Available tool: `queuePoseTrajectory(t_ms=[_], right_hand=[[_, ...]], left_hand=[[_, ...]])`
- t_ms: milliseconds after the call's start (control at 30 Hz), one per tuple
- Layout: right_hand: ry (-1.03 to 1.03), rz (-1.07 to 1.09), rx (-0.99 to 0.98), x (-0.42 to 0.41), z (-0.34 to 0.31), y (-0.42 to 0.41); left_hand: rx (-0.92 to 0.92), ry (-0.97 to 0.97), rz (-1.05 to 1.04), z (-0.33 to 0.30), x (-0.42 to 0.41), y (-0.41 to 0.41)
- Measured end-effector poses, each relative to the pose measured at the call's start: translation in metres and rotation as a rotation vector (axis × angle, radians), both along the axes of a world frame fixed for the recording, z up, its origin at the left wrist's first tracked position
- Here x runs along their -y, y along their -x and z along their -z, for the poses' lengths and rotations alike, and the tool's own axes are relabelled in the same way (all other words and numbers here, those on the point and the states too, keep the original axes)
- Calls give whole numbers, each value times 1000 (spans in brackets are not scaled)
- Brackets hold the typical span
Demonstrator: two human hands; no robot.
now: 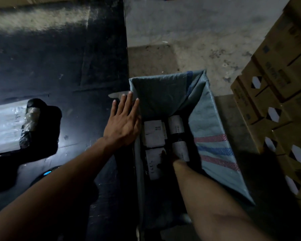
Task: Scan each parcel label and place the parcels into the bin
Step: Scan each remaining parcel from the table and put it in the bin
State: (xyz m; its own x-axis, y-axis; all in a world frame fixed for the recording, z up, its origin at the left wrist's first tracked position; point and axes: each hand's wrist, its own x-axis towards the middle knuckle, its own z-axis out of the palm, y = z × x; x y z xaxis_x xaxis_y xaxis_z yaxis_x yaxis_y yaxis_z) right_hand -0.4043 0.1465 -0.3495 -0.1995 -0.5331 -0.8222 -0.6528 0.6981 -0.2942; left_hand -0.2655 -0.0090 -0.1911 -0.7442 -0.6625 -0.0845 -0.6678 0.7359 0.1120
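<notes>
A grey-blue woven sack bin (214, 122) stands open beside a black table (63, 63). Inside it lie a rolled parcel with a white label (176, 129) and flat white-labelled parcels (154, 133). My left hand (123, 120) rests flat, fingers spread, on the bin's left rim at the table edge. My right hand (170, 157) reaches deep into the bin, at the near end of the rolled parcel; its fingers are in shadow and mostly hidden. A black-wrapped parcel (40, 124) lies on the table at the left.
Stacked cardboard boxes (276, 94) crowd the right side. Concrete floor (189, 32) lies beyond the bin. A white plastic sheet (5, 126) lies under the black parcel. A small blue light (47, 173) glows on a dark device near my left forearm.
</notes>
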Motion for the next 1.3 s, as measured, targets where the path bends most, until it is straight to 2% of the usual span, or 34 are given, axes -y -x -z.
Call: queuePoseTrajectory(t_ms=[100, 200, 333, 433, 500, 567, 667, 733, 833, 967, 1033, 1200, 1300], right_hand=[[25, 144, 4, -1, -21, 12], [-36, 101, -37, -16, -39, 24], [82, 173, -115, -30, -83, 38], [238, 234, -107, -36, -132, 39], [337, 266, -141, -34, -168, 35], [432, 251, -180, -28, -202, 23], [531, 210, -158, -13, -249, -10], [567, 212, -38, 0, -273, -41], [505, 187, 100, 15, -300, -96], [287, -10, 21, 28, -314, -165], [253, -23, 27, 29, -309, -195], [410, 127, 10, 21, -271, -258], [519, 299, 93, 15, -251, -281]], left_hand=[[10, -14, 10, 4, 0, -1], [-16, -59, -9, 7, 4, 0], [-89, -377, -88, -16, 11, 4], [-335, -582, -120, -52, 23, -18], [-456, -500, -152, -77, 34, -46], [-495, -302, -202, -99, 51, -78], [-362, -32, -351, -128, 79, -135], [-217, 21, -493, -140, 93, -177], [-78, -79, -638, -140, 103, -231], [-4, -242, -712, -117, 105, -269], [-28, -259, -702, -104, 102, -275], [-119, -341, -744, -99, 95, -281], [-168, -365, -711, -101, 89, -287]])
